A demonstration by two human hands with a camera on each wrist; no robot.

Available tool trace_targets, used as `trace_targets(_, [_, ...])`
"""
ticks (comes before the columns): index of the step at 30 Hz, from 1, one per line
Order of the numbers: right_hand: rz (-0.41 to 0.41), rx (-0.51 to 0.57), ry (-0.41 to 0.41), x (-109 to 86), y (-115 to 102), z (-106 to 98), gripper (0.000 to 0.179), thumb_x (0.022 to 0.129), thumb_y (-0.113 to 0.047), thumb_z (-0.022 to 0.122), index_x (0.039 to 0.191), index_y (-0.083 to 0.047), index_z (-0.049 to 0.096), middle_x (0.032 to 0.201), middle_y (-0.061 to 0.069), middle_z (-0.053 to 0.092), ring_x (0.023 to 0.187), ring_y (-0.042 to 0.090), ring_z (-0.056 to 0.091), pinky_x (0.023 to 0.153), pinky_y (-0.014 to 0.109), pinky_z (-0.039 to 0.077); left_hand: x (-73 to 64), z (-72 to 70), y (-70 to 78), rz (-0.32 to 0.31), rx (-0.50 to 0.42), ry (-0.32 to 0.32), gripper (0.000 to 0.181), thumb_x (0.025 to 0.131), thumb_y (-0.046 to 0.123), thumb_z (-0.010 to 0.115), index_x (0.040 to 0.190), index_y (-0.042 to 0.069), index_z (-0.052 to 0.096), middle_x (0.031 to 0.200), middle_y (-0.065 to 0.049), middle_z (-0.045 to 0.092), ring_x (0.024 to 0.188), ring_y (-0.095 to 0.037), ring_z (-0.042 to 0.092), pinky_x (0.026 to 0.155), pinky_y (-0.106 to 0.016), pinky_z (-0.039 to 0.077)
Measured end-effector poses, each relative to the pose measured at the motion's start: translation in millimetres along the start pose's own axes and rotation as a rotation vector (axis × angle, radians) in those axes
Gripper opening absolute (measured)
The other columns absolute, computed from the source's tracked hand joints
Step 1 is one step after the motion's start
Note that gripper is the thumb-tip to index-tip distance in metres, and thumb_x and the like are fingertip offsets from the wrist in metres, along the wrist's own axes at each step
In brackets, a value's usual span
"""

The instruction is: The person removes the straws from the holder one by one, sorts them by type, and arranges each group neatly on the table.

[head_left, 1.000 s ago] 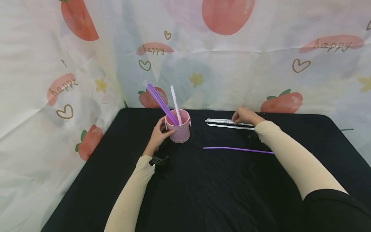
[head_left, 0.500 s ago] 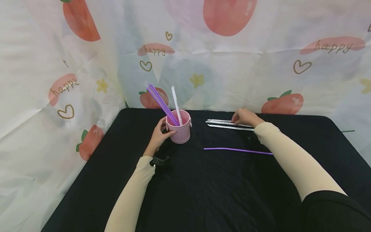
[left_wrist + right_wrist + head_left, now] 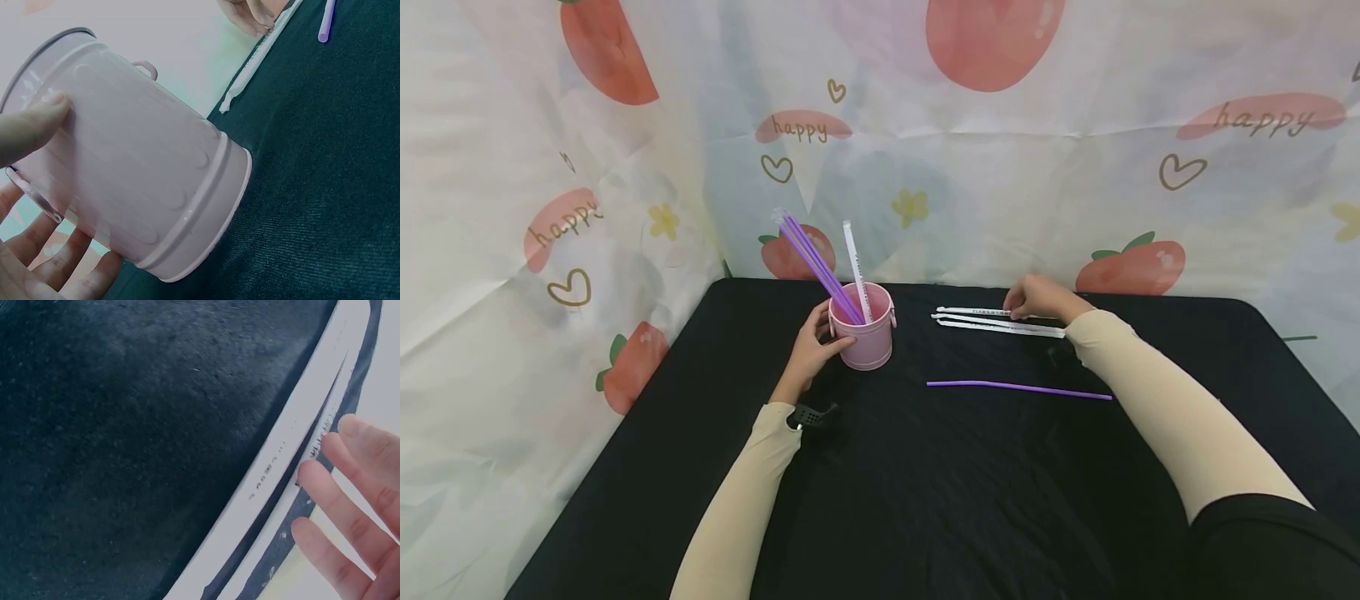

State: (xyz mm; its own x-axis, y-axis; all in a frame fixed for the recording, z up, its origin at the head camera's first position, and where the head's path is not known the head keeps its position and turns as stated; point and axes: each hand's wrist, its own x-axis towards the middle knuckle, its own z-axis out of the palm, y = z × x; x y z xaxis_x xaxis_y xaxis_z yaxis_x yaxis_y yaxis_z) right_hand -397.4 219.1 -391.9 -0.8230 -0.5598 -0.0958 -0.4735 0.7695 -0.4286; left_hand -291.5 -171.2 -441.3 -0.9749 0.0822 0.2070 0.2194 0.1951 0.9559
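My left hand (image 3: pixel 811 348) grips a pink bucket (image 3: pixel 867 346), thumb on its near side and fingers around the left, by a handle. Purple straws (image 3: pixel 817 262) in a clear wrapper and one white paper-wrapped straw (image 3: pixel 853 267) lean up out of it. In the left wrist view, the bucket (image 3: pixel 137 156) fills much of the picture. My right hand (image 3: pixel 1041 300) touches the farthest of several white wrapped straws (image 3: pixel 973 311) lying at the table's back. Fairly straight fingers (image 3: pixel 309 475) meet that printed wrapper in the right wrist view.
A bare purple straw (image 3: pixel 1018 387) lies crosswise, nearer than the white ones. Black cloth covers the table (image 3: pixel 985 500). Behind and to the left hangs a white curtain (image 3: pixel 1000 183) with printed fruit and hearts.
The farthest white straw has come apart from the others, away toward the back. My right hand has shifted slightly right and back. The left hand and bucket stay put.
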Motion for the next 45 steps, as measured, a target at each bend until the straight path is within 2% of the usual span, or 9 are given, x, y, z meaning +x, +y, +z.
trace_targets(9, [0.01,0.167,0.037,-10.7,17.2,-7.6,0.028,0.087,-0.009,0.065,0.11,0.008,0.065,0.093,0.02,0.071,0.078,0.022,0.067,0.064,0.032,0.053,-10.8,1.1,27.7,-0.019,0.001,-0.028,0.073,0.083,-0.002,0.066,0.145,-0.001,0.027,0.141,-0.025,0.039,0.131,-0.04,0.039,0.11,-0.051,0.033])
trace_targets(13, [0.053,0.252,0.048,-18.6,19.5,-13.8,0.037,0.089,-0.015,0.064,0.118,0.007,0.06,0.107,0.024,0.067,0.092,0.03,0.066,0.075,0.041,0.055,-11.9,1.1,28.9,-0.021,-0.003,-0.025,0.073,0.084,0.0,0.066,0.145,0.0,0.027,0.141,-0.025,0.039,0.131,-0.04,0.039,0.111,-0.05,0.032])
trace_targets(17, [0.086,0.3,0.087,-27.7,17.3,-20.4,0.038,0.089,-0.016,0.063,0.12,0.006,0.059,0.111,0.025,0.065,0.099,0.034,0.065,0.082,0.048,0.053,-11.9,0.6,28.6,-0.015,-0.017,-0.019,0.073,0.082,0.001,0.068,0.144,0.0,0.029,0.141,-0.026,0.039,0.131,-0.04,0.039,0.111,-0.051,0.032])
trace_targets(19, [0.089,0.308,0.107,-32.1,17.0,-23.8,0.038,0.09,-0.016,0.063,0.12,0.005,0.059,0.112,0.025,0.065,0.098,0.032,0.065,0.083,0.047,0.053,-12.0,0.3,28.4,-0.018,-0.015,-0.019,0.073,0.083,0.001,0.068,0.144,0.001,0.029,0.141,-0.025,0.04,0.131,-0.04,0.039,0.111,-0.05,0.032])
trace_targets(25, [0.106,0.348,0.186,-42.6,18.9,-31.7,0.039,0.089,-0.02,0.065,0.12,0.004,0.06,0.115,0.023,0.065,0.086,0.011,0.068,0.078,0.036,0.056,-12.1,-0.3,27.6,-0.023,-0.02,-0.018,0.073,0.082,0.002,0.068,0.144,0.002,0.029,0.141,-0.025,0.039,0.131,-0.04,0.039,0.11,-0.051,0.032])
trace_targets(28, [0.104,0.389,0.241,-47.0,15.9,-34.0,0.04,0.088,-0.022,0.065,0.12,0.003,0.06,0.111,0.016,0.068,0.083,0.003,0.067,0.074,0.026,0.057,-12.1,-0.8,26.9,-0.029,-0.015,-0.016,0.074,0.082,0.002,0.069,0.145,0.002,0.029,0.142,-0.024,0.039,0.131,-0.039,0.039,0.11,-0.05,0.032])
trace_targets(35, [0.063,0.49,0.31,-53.9,6.3,-36.0,0.037,0.089,-0.021,0.064,0.121,-0.003,0.061,0.093,-0.024,0.066,0.083,-0.005,0.064,0.071,0.016,0.053,-11.5,-1.3,26.8,-0.044,-0.014,-0.019,0.074,0.083,0.002,0.068,0.145,0.003,0.028,0.142,-0.023,0.038,0.132,-0.039,0.038,0.11,-0.05,0.033])
trace_targets(39, [0.035,0.53,0.348,-56.6,-2.1,-37.0,0.031,0.088,-0.018,0.065,0.117,-0.006,0.063,0.088,-0.027,0.065,0.083,-0.005,0.065,0.071,0.016,0.054,-11.0,-0.8,26.6,-0.044,-0.003,-0.024,0.073,0.084,0.002,0.067,0.145,0.002,0.027,0.143,-0.024,0.038,0.132,-0.039,0.038,0.11,-0.051,0.033])
trace_targets(45, [-0.034,0.565,0.385,-57.9,-18.6,-41.6,0.03,0.089,-0.017,0.064,0.117,-0.007,0.063,0.092,-0.021,0.069,0.084,-0.004,0.065,0.072,0.016,0.054,-1.9,-1.0,4.9,-0.026,-0.013,-0.006,0.074,0.083,0.004,0.069,0.146,0.007,0.029,0.143,-0.02,0.039,0.131,-0.037,0.039,0.11,-0.05,0.033])
